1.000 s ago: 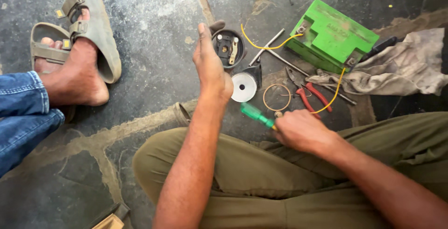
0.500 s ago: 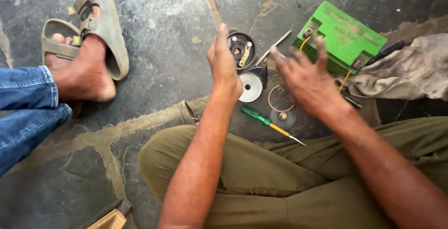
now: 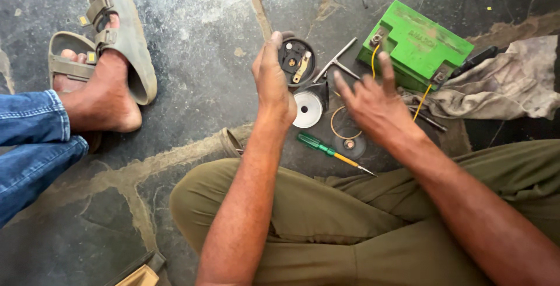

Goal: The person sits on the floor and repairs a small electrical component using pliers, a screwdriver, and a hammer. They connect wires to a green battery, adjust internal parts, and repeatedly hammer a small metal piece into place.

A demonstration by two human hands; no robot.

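Note:
My left hand is closed on a round black part with brass contacts, held up just above the floor. My right hand hovers open with fingers spread, holding nothing, over a thin wire ring and a small round lens-like disc. A green-handled screwdriver lies on the floor by my knee, below both hands. A white round disc sits beside my left wrist. A green battery with a yellow wire lies beyond my right hand.
A metal T-shaped wrench lies between the black part and the battery. A dirty rag is at the right. Another person's sandalled feet and jeans leg are at the left on the stone floor.
My right hand let go of the green screwdriver, which now lies on the floor, and rose with fingers spread towards the battery. My left hand kept the black part.

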